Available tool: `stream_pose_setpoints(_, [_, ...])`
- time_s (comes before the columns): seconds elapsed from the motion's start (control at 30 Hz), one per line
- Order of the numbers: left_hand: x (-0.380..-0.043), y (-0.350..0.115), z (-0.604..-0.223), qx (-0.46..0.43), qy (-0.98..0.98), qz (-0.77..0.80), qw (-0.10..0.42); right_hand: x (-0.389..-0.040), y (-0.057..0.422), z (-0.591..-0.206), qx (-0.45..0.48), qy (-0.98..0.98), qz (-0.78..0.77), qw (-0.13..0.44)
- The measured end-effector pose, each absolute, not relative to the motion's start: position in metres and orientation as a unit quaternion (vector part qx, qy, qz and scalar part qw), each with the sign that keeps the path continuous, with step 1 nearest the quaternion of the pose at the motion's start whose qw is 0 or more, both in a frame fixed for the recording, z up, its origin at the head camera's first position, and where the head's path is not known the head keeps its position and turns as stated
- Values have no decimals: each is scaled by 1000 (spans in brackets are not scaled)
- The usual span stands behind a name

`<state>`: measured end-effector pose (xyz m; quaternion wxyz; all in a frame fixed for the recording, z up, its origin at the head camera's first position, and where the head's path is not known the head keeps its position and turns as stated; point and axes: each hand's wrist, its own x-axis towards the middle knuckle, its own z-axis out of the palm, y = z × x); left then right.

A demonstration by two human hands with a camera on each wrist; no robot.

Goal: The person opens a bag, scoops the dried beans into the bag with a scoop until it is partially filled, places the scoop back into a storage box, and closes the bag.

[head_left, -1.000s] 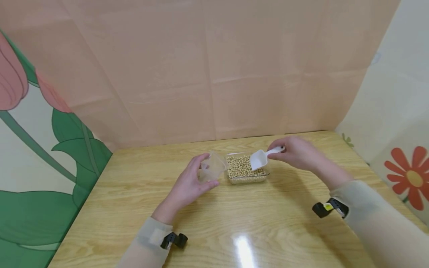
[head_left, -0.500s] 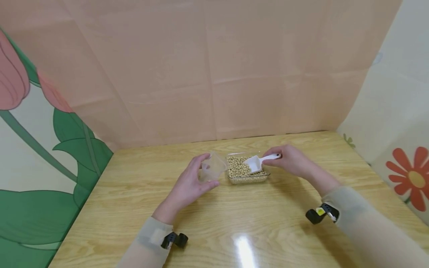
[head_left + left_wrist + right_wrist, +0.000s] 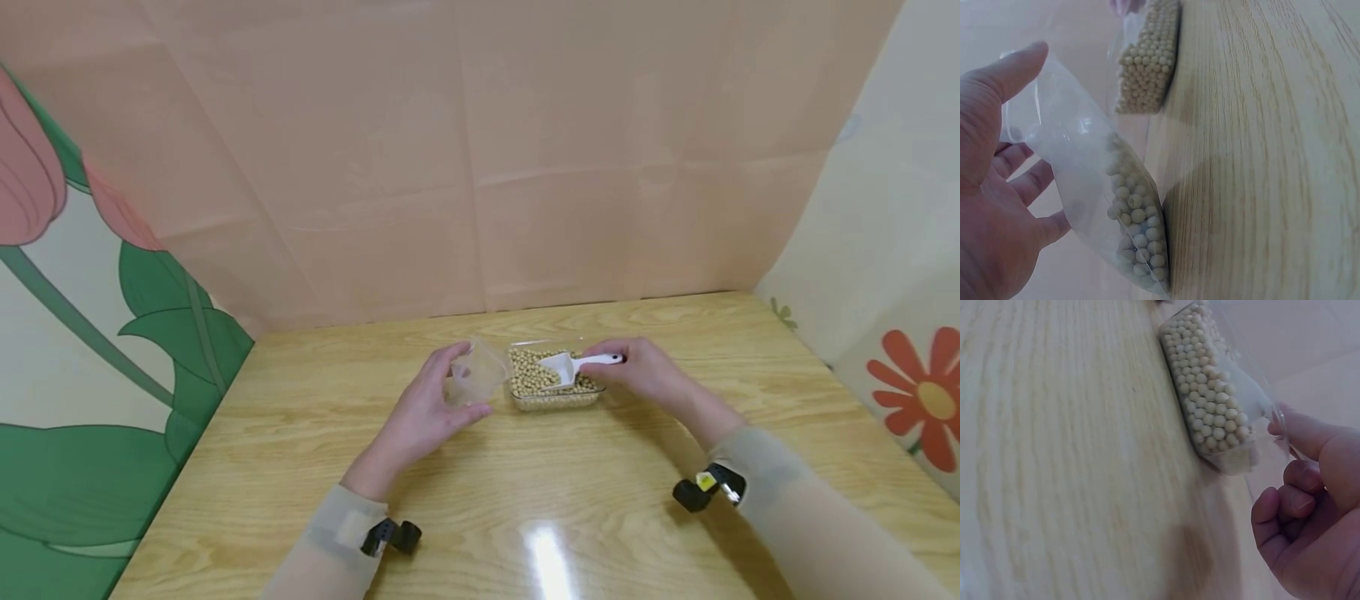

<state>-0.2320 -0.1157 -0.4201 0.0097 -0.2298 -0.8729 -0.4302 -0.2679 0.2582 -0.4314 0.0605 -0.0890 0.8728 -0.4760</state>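
Note:
In the head view a clear rectangular container [image 3: 555, 403] filled with pale round soybean-like beads [image 3: 528, 374] stands on the table. My right hand [image 3: 641, 371] pinches the handle of a small white scoop [image 3: 558, 368], whose blade is sunk partly among the beads. At the container's left, my left hand [image 3: 422, 417] holds a translucent plastic bag [image 3: 1079, 162], thumb and fingers around its upper part. More of the same beads lie in the bag's lower end, seen in the left wrist view. The right wrist view shows the scoop only faintly through the container wall.
The wood-grain table [image 3: 480, 508] runs back to a pinkish cloth backdrop [image 3: 375, 167]. A panel with a printed red flower [image 3: 926, 396] borders the right side, and one with green leaves [image 3: 75, 475] the left. Each wrist wears a black camera.
My right hand has moved down and to the left, bringing the scoop from above the container into the beads. The left hand and the bag stay in place.

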Motion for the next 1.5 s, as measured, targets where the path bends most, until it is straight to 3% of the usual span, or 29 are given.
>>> stream_pose_setpoints(1.03, [-233,-113,-420,-226,-875,-428,12,-261,258,-445,-34,829,-556,61])
stream_pose_setpoints(1.5, [-238,-112,-422,-234,-874,-425,14,-257,261,-429,-25,808,-586,58])
